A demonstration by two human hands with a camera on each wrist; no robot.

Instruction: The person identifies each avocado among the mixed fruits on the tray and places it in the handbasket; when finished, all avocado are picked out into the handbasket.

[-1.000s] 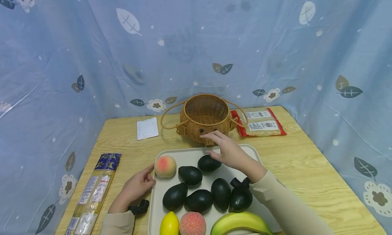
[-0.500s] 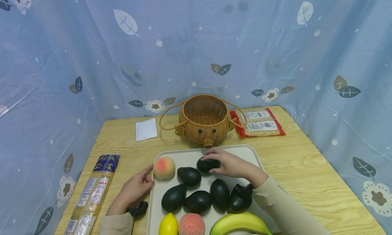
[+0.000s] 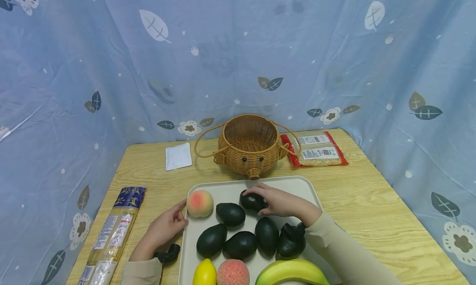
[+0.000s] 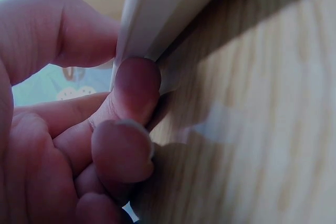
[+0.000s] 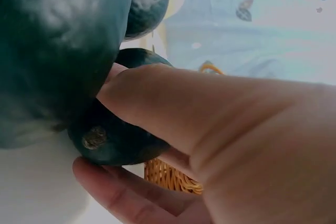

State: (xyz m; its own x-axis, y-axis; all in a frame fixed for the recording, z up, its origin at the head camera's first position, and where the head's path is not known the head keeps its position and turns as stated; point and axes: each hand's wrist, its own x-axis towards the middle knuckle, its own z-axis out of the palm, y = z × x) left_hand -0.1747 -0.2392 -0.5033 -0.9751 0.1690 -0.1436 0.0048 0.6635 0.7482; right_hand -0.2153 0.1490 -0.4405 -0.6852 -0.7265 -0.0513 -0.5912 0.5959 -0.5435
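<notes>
My right hand (image 3: 280,201) grips a dark green avocado (image 3: 251,201) near the back of a white tray (image 3: 219,186). In the right wrist view the thumb lies across this avocado (image 5: 123,140) and the fingers curve round its other side. At the tray's left edge, my left hand (image 3: 163,227) pinches the rim beside a peach (image 3: 200,203). The left wrist view shows its fingertips (image 4: 137,85) against the outside of the tray wall (image 4: 163,9). Several other avocados (image 3: 230,214) lie on the tray, with a lemon (image 3: 205,272), a pink peach (image 3: 233,272) and a banana (image 3: 293,271) along its front.
A wicker basket (image 3: 238,161) with an animal snout and looped handles stands behind the tray. A red-edged food packet (image 3: 320,153) lies at its right, a white packet (image 3: 178,156) at its left. Long noodle packs (image 3: 115,235) lie at the table's left.
My right hand has come down from in front of the basket onto the rear avocado and taken hold of it, turning it slightly. My left hand has stayed at the tray's rim.
</notes>
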